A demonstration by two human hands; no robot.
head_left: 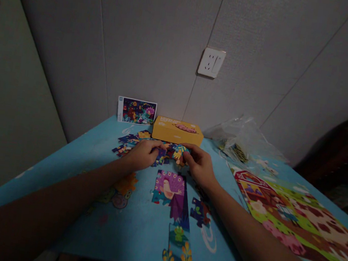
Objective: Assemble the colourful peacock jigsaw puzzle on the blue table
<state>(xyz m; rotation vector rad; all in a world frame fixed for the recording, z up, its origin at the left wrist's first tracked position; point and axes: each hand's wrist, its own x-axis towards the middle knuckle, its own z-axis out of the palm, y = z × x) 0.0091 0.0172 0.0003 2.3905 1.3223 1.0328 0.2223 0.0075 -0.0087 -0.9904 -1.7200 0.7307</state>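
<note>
My right hand [200, 163] pinches a colourful puzzle piece [180, 153] between thumb and fingers, above the far part of the table. Close by on its left, my left hand [143, 155] has its fingers closed on a dark purple puzzle piece [161, 157]. Under and behind the hands lies a heap of loose puzzle pieces [125, 145], partly hidden by them. Nearer to me a joined strip of puzzle [169, 188] with a pink bird runs down to the table's front edge. A small dark puzzle section [200, 212] lies right of the strip.
A yellow box [177, 131] and a picture card [137, 111] stand against the wall. At the right are a clear plastic bag [238, 140] with pieces inside and a farm puzzle [293, 215]. The table [137, 235] has a light blue printed cover.
</note>
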